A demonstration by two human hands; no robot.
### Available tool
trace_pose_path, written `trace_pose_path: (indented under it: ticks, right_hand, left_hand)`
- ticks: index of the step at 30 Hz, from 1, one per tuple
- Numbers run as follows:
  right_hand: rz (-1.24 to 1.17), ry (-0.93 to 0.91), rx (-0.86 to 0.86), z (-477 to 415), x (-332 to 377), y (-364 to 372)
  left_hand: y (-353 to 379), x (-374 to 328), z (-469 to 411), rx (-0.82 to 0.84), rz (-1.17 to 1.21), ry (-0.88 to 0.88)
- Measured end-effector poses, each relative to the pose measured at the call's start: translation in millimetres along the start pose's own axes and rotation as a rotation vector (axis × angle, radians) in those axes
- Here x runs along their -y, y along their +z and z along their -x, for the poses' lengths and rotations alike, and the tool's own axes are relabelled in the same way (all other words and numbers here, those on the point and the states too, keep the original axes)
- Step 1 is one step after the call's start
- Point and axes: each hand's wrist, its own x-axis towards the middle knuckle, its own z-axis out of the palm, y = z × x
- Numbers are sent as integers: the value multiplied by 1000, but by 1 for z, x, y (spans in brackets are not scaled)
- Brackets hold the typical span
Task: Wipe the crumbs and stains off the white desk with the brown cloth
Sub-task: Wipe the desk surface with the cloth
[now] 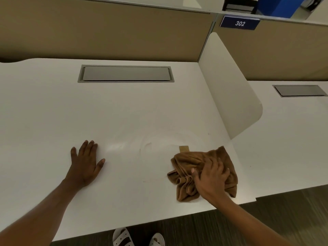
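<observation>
Pressing from above, the right hand (212,178) has its fingers curled into the bunched cloth (188,158) and grips a wad of it. Judged: this hold lets the cloth be dragged without slipping.

Head view, all places taken from the divider (230,89):
- The cloth lies on the desk (124,107), just beside the divider's lower end, close to the front edge.
- A small tan card (184,149) touches the cloth's far rim.
- Faint reddish marks (148,144) sit farther from the divider than the cloth; dark specks (209,134) lie near its foot.
- The left hand (85,162) is well apart from the divider, flat on the desk, fingers straight, holding nothing. Judged: it serves as a brace.

Room to move: bare desk runs from the cloth toward the left hand, so strokes away from the divider have a free run. Toward the divider, the panel blocks; toward the person, the front edge is near, so crumbs could drop off.
</observation>
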Motion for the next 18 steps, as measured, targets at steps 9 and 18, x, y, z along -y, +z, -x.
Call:
trace_pose_path:
  ticks: [9, 18]
  right_hand:
    - [99, 95, 38, -34, -7, 22]
    - [20, 137, -12, -104, -3, 15]
  left_hand:
    - [0, 0, -2, 28, -14, -20]
    - [-3, 1, -3, 25, 1, -21]
